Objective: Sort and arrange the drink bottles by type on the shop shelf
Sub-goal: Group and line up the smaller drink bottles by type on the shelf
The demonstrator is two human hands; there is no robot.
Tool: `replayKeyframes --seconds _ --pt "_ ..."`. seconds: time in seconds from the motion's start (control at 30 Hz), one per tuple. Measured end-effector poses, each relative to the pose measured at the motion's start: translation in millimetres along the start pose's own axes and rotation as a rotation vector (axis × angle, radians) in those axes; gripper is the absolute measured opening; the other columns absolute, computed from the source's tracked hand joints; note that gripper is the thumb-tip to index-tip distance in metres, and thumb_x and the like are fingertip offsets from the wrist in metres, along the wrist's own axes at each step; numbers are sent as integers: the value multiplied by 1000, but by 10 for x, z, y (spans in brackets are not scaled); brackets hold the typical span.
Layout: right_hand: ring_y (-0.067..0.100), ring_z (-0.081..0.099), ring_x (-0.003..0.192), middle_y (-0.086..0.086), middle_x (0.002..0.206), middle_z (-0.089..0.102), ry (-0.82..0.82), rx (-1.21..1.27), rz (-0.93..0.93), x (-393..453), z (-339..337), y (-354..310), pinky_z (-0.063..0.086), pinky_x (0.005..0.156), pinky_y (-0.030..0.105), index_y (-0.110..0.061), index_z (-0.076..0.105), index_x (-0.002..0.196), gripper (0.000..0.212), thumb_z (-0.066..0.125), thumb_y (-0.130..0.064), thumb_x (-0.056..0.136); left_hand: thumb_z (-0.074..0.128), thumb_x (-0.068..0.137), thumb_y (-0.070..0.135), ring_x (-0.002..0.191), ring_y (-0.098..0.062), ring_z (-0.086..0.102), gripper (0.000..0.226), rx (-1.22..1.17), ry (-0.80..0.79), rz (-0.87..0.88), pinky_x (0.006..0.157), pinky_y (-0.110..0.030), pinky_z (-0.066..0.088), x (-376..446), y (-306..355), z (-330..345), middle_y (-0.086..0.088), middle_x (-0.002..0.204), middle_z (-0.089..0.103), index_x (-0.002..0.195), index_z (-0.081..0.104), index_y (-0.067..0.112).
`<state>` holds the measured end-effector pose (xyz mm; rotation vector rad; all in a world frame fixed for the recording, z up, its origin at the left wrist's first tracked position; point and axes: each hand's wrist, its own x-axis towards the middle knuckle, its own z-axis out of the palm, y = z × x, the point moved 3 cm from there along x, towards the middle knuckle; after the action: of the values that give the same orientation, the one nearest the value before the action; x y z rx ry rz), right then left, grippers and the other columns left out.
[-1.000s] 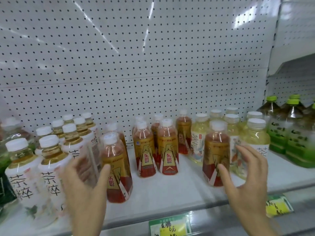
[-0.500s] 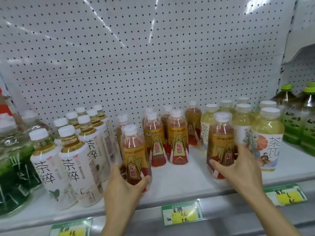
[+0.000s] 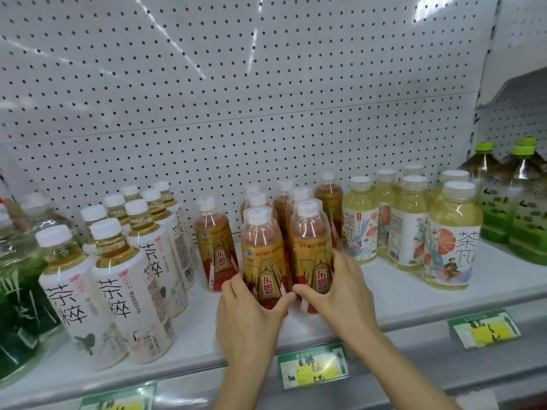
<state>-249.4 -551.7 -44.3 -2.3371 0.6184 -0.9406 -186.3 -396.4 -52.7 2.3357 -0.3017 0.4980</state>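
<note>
Hands grip front red bottles — left hand [image 3: 245, 318] one [image 3: 264, 255]; right hand [image 3: 340, 294] its neighbour [image 3: 310, 250].

Bright, even light; glare streaks on pegboard [image 3: 236, 69]; bowed edges.

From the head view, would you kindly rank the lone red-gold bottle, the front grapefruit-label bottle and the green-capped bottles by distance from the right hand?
From the right hand:
1. Front grapefruit-label bottle, to its right.
2. Lone red-gold bottle, to its left past the left hand.
3. Green-capped bottles, far right.
</note>
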Motion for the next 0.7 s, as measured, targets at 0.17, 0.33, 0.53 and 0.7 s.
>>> replayKeyframes --seconds 0.17,0.33,0.53,0.7 --pt "13 42 122 -7 128 49 19 28 -15 21 75 -47 46 91 29 -22 39 136 83 72 -61 71 69 68 73 114 -19 54 89 64 -37 80 81 -30 49 103 33 46 1 124 47 130 38 16" --pt "12 42 117 -9 123 49 48 71 -29 13 113 -18 46 89 27 -23 41 133 84 72 -64 67 66 70 75 112 -17 52 85 78 -40 103 82 -30 51 146 5 97 3 119 45 126 36 18" --pt "14 41 117 -7 122 46 31 62 -29 69 177 -16 48 89 31 -21 38 133 87 70 -65 65 68 67 73 109 -17 53 83 44 -34 106 82 -31 52 174 1 101 4 114 45 121 38 18" --pt "14 41 118 -6 121 44 1 119 -49 141 207 14 46 91 29 -22 37 135 85 75 -58 68 71 63 75 106 -15 54 85 21 -24 145 79 -26 51 172 -4 91 9 104 35 118 39 19"
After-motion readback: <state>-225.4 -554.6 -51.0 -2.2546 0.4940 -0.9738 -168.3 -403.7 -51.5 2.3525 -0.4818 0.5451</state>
